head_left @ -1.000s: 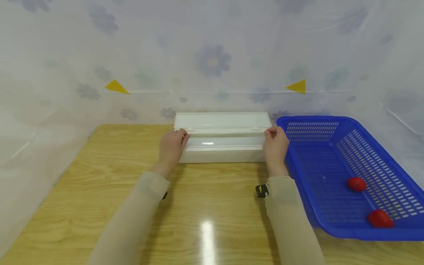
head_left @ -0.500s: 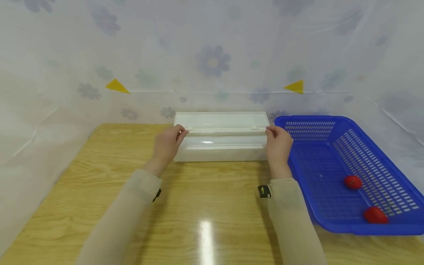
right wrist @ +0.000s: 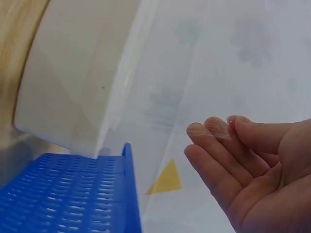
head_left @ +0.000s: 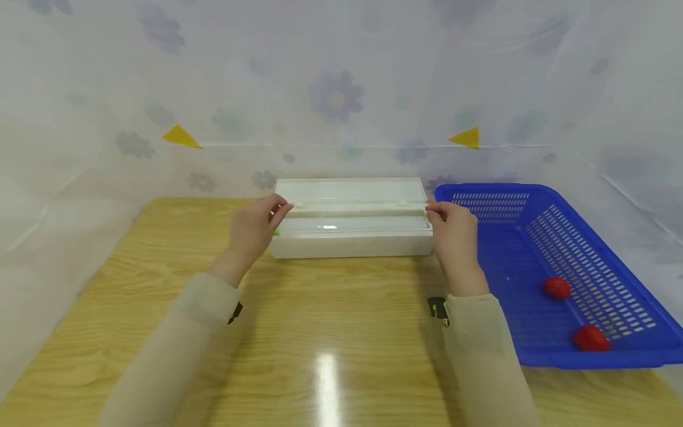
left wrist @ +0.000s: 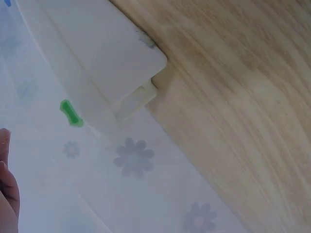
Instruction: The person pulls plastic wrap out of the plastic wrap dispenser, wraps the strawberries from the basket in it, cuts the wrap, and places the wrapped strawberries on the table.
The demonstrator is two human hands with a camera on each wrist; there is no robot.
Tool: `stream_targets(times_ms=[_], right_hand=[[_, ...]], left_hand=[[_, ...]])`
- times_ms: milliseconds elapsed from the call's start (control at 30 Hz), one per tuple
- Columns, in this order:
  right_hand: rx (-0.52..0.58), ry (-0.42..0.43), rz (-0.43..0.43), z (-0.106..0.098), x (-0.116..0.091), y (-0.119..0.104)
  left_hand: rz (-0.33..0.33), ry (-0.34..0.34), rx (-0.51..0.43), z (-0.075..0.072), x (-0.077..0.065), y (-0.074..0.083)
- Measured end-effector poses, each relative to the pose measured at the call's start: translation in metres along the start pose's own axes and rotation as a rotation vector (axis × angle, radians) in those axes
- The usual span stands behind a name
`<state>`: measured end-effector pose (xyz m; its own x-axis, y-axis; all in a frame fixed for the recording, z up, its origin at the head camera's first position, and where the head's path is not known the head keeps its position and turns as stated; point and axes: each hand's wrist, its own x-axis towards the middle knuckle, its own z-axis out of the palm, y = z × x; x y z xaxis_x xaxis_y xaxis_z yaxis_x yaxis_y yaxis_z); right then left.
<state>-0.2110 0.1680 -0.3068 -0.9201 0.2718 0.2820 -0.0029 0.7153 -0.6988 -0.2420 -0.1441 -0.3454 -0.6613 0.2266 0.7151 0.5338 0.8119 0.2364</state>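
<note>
A long white cling film dispenser (head_left: 352, 245) lies on the wooden table with its lid (head_left: 349, 190) tipped back. My left hand (head_left: 252, 228) is at its left end, thumb and forefinger pinched together; the film there is too clear to make out. At the right end my right hand (head_left: 455, 237) pinches a thin clear sheet of cling film (right wrist: 212, 132), seen across its fingertips in the right wrist view. Both hands are slightly above the box. A green slider (left wrist: 71, 114) shows at the dispenser's left end. Only a few left fingers (left wrist: 8, 189) enter the left wrist view.
Close to the dispenser's right stands a blue plastic basket (head_left: 482, 255) with two red fruits or vegetables (head_left: 557, 288) inside. Behind is a flowered curtain (head_left: 336, 118) bearing yellow triangles (head_left: 466, 138). Table (head_left: 320, 320) extends in front of the box.
My hands have spread apart, the left one moving outward to the left and the right one slightly right. The dispenser's left end with its green piece has come into sight.
</note>
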Motion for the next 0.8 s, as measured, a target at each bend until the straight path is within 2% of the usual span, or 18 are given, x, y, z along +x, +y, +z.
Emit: stream_targets(times_ms=[200, 367, 567, 700, 800], right_hand=[[-0.028, 0.01, -0.03, -0.014, -0.009, -0.007], [-0.058, 0.015, -0.082, -0.023, -0.02, -0.008], [-0.124, -0.037, -0.147, -0.035, -0.039, -0.002], [-0.112, -0.043, -0.172, -0.039, -0.051, -0.003], [-0.095, -0.009, -0.19, -0.039, -0.058, -0.004]], left_hand=[[0.046, 0.004, -0.014, -0.015, 0.0, 0.005], [0.124, 0.039, -0.014, -0.028, -0.005, 0.01], [0.219, 0.04, -0.024, -0.044, -0.015, 0.015], [0.242, 0.025, -0.057, -0.053, -0.021, 0.015], [0.255, 0.017, -0.068, -0.057, -0.024, 0.015]])
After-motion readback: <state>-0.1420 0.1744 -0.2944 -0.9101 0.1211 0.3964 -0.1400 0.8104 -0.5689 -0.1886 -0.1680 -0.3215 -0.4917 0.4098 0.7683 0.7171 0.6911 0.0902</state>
